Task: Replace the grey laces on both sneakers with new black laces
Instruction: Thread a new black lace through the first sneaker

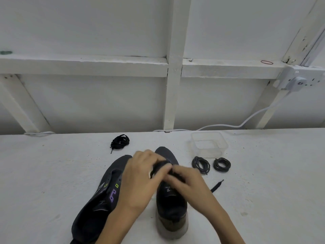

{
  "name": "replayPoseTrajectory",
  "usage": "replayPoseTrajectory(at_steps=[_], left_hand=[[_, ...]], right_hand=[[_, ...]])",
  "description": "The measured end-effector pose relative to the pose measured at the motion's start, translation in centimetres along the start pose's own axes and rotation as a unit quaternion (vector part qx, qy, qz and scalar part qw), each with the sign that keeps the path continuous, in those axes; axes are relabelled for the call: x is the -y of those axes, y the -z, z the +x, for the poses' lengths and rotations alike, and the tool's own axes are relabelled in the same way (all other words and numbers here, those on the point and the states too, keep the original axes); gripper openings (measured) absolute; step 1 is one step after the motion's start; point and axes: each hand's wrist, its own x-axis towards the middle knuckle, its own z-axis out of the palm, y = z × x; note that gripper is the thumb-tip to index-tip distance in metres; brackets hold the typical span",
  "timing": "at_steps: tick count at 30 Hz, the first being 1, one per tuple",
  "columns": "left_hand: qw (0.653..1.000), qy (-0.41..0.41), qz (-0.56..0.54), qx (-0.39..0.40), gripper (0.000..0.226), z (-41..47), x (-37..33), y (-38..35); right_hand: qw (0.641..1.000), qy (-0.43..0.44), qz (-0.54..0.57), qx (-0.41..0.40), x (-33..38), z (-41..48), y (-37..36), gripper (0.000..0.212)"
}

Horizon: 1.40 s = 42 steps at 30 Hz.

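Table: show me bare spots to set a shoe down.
Bare table left of the left sneaker, and right of the lace coils. Crowded: container and coils, and the right sneaker, where the left hand and right hand grip a black lace.

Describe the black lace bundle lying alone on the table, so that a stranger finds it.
Start at the white table and look toward its far edge, left of the sneakers. The black lace bundle lies there alone. Unlike the coils beside the clear container, it is loosely bunched, not ring-wound.
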Motion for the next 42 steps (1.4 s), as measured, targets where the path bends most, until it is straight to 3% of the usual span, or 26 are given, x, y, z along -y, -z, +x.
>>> replayPoseTrajectory(at_steps=[2, 4, 6, 9, 14, 23, 28, 34, 42], left_hand=[[0.996, 0.033, -0.016, -0.083, 0.02, 0.0, 1.5, -1.1], [0.987, 0.084, -0.092, -0.097, 0.035, -0.7, 2.7, -2.0], [0.974, 0.132, -0.183, -0.017, 0.056, -1.4, 3.9, -2.9], [0.955, 0.162, -0.228, 0.101, 0.078, -1.4, 5.2, -4.5], [0.957, 0.175, -0.18, 0.145, 0.083, -0.7, 5.9, -7.4], [0.963, 0.168, -0.135, 0.165, 0.072, -0.1, 5.7, -7.5], [0.964, 0.168, -0.115, 0.169, 0.085, -1.0, 6.0, -7.7], [0.967, 0.158, -0.101, 0.17, 0.069, -1.1, 5.2, -7.5], [0.972, 0.128, -0.077, 0.182, 0.051, -1.2, 5.9, -7.8]], right_hand=[[1.0, -0.004, 0.004, -0.029, 0.7, 1.3, 1.0, 0.026], [0.999, -0.006, 0.013, -0.043, 1.7, 2.4, 2.1, 0.024], [0.998, -0.009, 0.035, -0.049, 2.4, 3.2, 2.9, 0.026], [0.996, -0.01, 0.071, -0.053, 3.2, 3.9, 3.3, 0.031], [0.993, -0.01, 0.108, -0.039, 4.5, 4.5, 3.4, 0.029], [0.977, -0.016, 0.211, -0.018, 6.6, 4.7, 3.4, 0.03], [0.967, 0.027, 0.251, -0.042, 9.1, 5.6, 5.8, 0.029], [0.969, 0.027, 0.246, -0.022, 10.6, 6.6, 5.5, 0.031], [0.983, 0.078, 0.161, -0.04, 12.2, 7.3, 6.1, 0.029]])
